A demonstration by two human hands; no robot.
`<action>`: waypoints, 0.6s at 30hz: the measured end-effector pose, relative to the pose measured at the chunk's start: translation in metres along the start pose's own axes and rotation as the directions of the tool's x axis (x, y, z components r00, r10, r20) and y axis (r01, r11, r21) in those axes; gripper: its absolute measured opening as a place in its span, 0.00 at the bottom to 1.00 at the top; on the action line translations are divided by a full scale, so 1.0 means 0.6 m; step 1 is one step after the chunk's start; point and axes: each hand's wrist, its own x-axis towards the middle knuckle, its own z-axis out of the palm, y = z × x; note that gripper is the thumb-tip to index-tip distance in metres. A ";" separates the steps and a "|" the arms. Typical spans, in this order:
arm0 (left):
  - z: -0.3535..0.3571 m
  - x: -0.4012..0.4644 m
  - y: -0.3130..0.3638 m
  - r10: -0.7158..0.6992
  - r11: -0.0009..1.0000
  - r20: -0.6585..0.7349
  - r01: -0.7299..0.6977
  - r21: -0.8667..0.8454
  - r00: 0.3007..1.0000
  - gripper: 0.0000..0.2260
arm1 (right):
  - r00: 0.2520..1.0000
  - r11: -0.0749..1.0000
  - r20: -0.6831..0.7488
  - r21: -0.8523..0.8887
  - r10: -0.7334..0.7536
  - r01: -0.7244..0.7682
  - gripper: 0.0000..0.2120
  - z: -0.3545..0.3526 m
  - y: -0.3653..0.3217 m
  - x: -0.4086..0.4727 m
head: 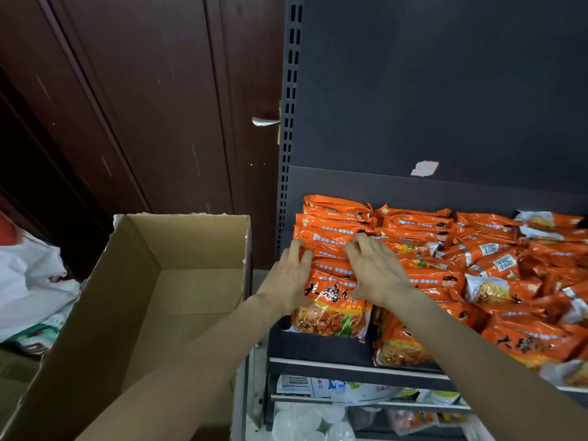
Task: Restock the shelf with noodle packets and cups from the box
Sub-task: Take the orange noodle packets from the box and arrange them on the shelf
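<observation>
Nearest the camera, both forearms reach over the corner of the open cardboard box [165,281], whose visible floor shows no packets or cups. The left hand [291,275] lies with spread fingers on the left edge of the leftmost row of orange noodle packets [334,249]; the right hand [372,272] presses on the same row with fingers slightly bent. Neither visibly encloses a packet.

Risk: the front packet [331,316] stands at the lip of the shelf [318,346]; in my judgement, a firm push backward could tip it forward and off. The rows to the right lie loose and overlapping and could slide if jostled.

Surroundings: lower shelves hold white tubs and mixed packs; a white bag [28,275] lies left of the box; a dark door with a metal handle [265,121] stands behind. Nothing obstructs the hands.
</observation>
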 end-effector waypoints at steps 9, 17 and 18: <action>0.005 0.006 -0.003 -0.044 0.981 -0.022 0.039 -0.188 0.999 0.39 | 0.994 0.994 0.041 0.043 0.102 -0.103 0.54 -0.006 0.015 0.000; -0.050 0.054 -0.036 -0.407 0.493 0.063 0.277 -0.825 0.911 0.28 | 0.975 0.899 0.200 0.402 0.099 -0.174 0.59 -0.016 0.031 0.023; -0.054 0.062 -0.038 -0.407 0.434 0.121 0.308 -0.847 0.905 0.27 | 0.973 0.863 0.187 0.460 0.134 -0.207 0.57 -0.019 0.040 0.033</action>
